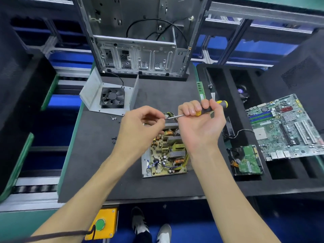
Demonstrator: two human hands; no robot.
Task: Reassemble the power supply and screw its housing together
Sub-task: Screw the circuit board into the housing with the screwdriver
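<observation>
- Lying on the dark mat [98, 155], the open power supply [166, 153] is shown with its circuit board exposed, beneath both hands.
- A yellow-and-black screwdriver [206, 110] is gripped in the closed right hand [199, 123], its shaft pointing left.
- The left hand [140, 127] is pinched shut at the screwdriver tip; what it holds cannot be told.
- The fan cover [108, 97] is seen behind, loose screws [113, 118] beside it.

A big dark mat [98, 155] covers the work table. The table has green edges [70, 137]. Behind it run grey metal rails [263, 13] and blue shelves [245, 46]. The floor [201, 228] below is blue. A yellow box [102, 223] with a round green button [100, 224] sits at the table's front. The light is bright and even.
</observation>
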